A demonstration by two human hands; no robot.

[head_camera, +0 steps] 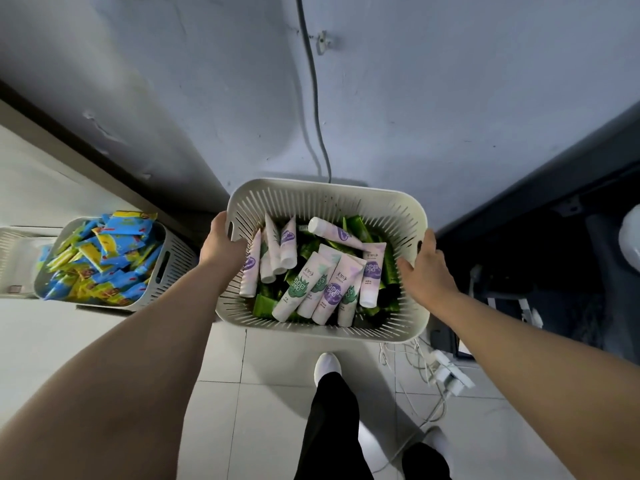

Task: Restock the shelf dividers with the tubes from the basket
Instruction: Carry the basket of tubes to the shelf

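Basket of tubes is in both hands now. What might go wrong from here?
The cables and power strip lie just right of the white shoe: a likely trip hazard. The tubes lie loose over green packets in the basket; tilting may spill them.

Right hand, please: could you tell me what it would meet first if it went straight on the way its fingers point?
The right hand holds the basket by its right rim, fingers pointing left into it. It would probably first meet the nearest purple-labelled tube, though depth is unclear.
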